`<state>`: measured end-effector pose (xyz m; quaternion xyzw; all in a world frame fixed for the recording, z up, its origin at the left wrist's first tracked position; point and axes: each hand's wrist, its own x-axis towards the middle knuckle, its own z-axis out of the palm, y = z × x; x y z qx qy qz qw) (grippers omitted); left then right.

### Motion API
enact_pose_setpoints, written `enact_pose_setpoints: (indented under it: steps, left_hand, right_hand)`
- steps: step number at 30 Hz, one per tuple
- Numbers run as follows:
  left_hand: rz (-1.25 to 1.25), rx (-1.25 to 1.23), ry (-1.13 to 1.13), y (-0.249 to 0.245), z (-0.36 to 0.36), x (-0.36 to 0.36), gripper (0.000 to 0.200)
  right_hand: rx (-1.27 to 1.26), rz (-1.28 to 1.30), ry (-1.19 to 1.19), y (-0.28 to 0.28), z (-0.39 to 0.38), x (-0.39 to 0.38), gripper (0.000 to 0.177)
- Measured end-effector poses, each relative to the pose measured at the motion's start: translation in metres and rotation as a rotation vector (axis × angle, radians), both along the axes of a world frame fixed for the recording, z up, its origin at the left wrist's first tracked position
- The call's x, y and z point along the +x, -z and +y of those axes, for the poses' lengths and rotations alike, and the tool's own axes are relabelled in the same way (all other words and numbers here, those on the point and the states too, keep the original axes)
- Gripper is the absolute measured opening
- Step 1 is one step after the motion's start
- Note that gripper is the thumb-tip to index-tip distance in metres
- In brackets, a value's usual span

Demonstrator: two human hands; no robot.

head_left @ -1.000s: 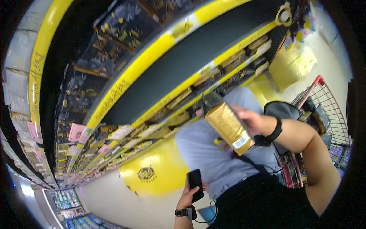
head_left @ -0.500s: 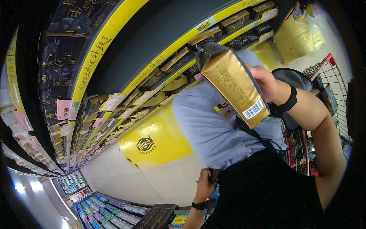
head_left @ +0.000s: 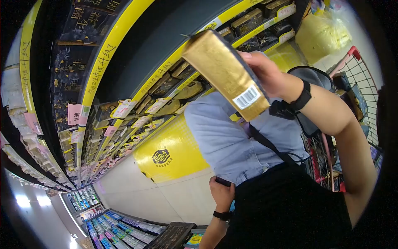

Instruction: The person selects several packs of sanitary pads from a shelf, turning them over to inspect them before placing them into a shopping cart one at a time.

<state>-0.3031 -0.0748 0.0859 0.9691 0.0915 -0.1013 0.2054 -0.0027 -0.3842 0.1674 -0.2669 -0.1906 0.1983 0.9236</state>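
My right hand (head_left: 268, 74) is wrapped round the side of a gold and black package (head_left: 226, 68), which has a white barcode near its lower end. The pack is held tilted in front of the shelf, its gold side facing me. Down by my hip, my left hand (head_left: 222, 196) grips a small dark object (head_left: 223, 181) that looks like a phone; most of it is hidden by the fingers.
Shelves with yellow edge strips (head_left: 97, 74) carry dark packages (head_left: 246, 23) and pink price tags (head_left: 74, 115). To the right stands a red-handled shopping cart (head_left: 367, 79) with goods inside. A yellow plastic-wrapped bundle (head_left: 321, 39) sits behind it. Another shelf (head_left: 120, 230) is at lower left.
My right hand has moved the package up and left, and its gold side has turned. My left hand has shifted slightly, with the dark object still in it.
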Motion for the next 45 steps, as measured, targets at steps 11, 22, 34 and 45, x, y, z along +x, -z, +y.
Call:
enact_pose_setpoints:
  steps: [11, 22, 34, 45]
  left_hand:
    - [0.194, -0.181, -0.38, 0.029, 0.01, -0.041, 0.07]
    - [-0.084, -0.112, 0.053, 0.024, -0.022, 0.0, 0.067]
    - [0.079, -0.272, 0.129, 0.013, 0.016, -0.064, 0.077]
    - [-0.111, 0.154, 0.178, 0.008, -0.008, -0.009, 0.039]
  right_hand:
    - [0.073, 0.087, -0.049, -0.005, 0.005, -0.003, 0.051]
    - [-0.003, 0.01, -0.068, -0.005, 0.008, -0.014, 0.053]
    - [0.076, 0.03, -0.039, -0.012, 0.019, -0.038, 0.038]
    - [0.03, 0.056, 0.02, -0.01, 0.015, -0.043, 0.039]
